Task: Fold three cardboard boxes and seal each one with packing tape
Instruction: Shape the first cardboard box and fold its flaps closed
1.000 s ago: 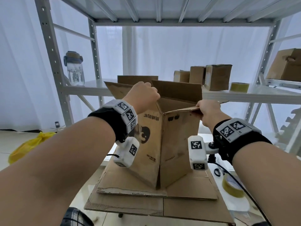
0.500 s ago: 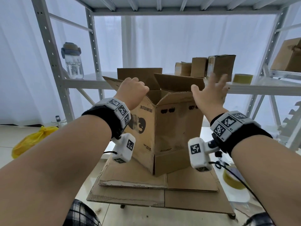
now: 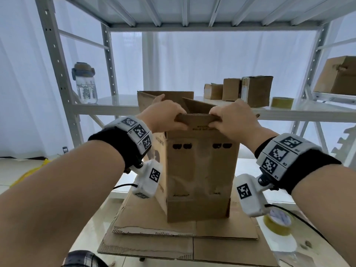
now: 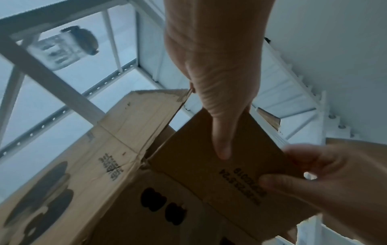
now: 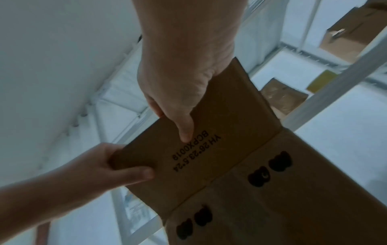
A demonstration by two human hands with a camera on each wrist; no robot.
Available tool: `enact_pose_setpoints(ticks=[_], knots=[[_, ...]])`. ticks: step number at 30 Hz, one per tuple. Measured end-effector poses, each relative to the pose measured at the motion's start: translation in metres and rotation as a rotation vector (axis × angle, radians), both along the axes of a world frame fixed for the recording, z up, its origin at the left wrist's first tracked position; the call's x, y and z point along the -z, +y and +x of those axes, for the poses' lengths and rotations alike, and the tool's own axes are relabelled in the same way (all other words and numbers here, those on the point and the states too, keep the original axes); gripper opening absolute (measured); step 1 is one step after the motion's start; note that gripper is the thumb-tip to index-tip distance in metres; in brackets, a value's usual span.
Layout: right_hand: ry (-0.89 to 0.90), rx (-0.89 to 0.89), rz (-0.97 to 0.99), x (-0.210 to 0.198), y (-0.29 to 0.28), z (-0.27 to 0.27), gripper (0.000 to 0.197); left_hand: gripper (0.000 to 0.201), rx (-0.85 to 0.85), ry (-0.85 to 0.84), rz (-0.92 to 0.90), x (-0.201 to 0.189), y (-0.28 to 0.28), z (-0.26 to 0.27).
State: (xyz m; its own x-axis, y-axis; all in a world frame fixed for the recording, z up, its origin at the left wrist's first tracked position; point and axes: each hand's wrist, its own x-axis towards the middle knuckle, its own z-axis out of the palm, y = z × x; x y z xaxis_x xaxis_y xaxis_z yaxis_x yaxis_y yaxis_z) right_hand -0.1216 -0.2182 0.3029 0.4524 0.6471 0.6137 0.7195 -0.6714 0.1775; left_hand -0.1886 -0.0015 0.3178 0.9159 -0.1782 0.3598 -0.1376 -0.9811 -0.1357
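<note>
While both hands pinch the near flap, folding the first box is plainly the step in hand. Left hand [image 3: 163, 117] clamped on the left end of the near flap [image 3: 196, 120], thumb [image 4: 220, 132] flat under the printed face, other fingers curled over the top edge. Right hand [image 3: 231, 120] gripping the right end of the same flap likewise, thumb [image 5: 184, 127] pressed beside the printed code. Cardboard box [image 3: 198, 170] standing upright directly beneath and between both hands, resting on flattened cardboard sheets [image 3: 173, 237] below the wrists. Far flap [image 3: 165, 97] upright beyond the left knuckles; another flap [image 3: 198, 106] slanting inward beyond the gap between the hands. Tape roll [image 3: 278, 222] lying low, just under and outside the right wrist; second tape roll [image 3: 282, 102] on the shelf [image 3: 115, 108], up and beyond the right hand, near small boxes [image 3: 238, 91].

Judged early: no tape seen on this box, flaps not yet closed, two more boxes presumably waiting as the flat sheets.

Next move, likely: press the near flap down level, bring the opposite flap to meet it, hold the seam with one hand, free the other for the roll near the right wrist. Calls for keeping the box square while pushing, since the worn, creased walls look ready to buckle or skew.
</note>
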Motion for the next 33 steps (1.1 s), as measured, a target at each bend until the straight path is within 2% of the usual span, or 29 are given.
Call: enact_pose_setpoints(ticks=[1,4,8,11,16,24,26,28,30,31,33], knots=[[0.035,-0.031,-0.006,-0.002,0.004,-0.004,0.012,0.019,-0.033,0.03,0.039,-0.001,0.003,0.0],[0.16,-0.044,0.001,-0.007,0.01,-0.004,0.034,0.025,-0.103,0.053,0.1,0.001,0.012,-0.005],[0.192,0.02,-0.038,-0.014,0.007,0.004,0.071,0.03,-0.116,0.039,0.106,0.003,0.019,-0.013],[0.374,-0.013,0.054,-0.023,0.004,0.009,0.076,0.026,-0.124,0.04,0.053,0.003,0.026,-0.015],[0.526,0.123,0.186,-0.029,-0.003,0.018,0.07,0.027,-0.141,0.017,-0.01,0.011,0.042,-0.014],[0.909,-0.118,0.741,-0.005,-0.009,0.027,0.075,0.044,-0.202,-0.007,-0.062,0.016,0.04,-0.022],[0.984,-0.265,0.739,0.003,-0.019,0.024,0.098,0.052,-0.198,-0.031,-0.161,0.02,0.048,-0.024],[0.982,-0.361,0.649,0.019,-0.028,0.022,0.117,0.067,-0.227,-0.074,-0.243,0.027,0.059,-0.023],[0.902,-0.272,0.573,0.037,-0.029,0.028,0.106,0.077,-0.245,-0.158,-0.317,0.034,0.066,-0.024],[0.815,-0.185,0.53,0.047,-0.027,0.033,0.093,0.071,-0.24,-0.208,-0.374,0.037,0.067,-0.025],[0.627,-0.142,0.435,0.066,-0.022,0.046,0.066,0.045,-0.231,-0.281,-0.465,0.04,0.063,-0.029]])
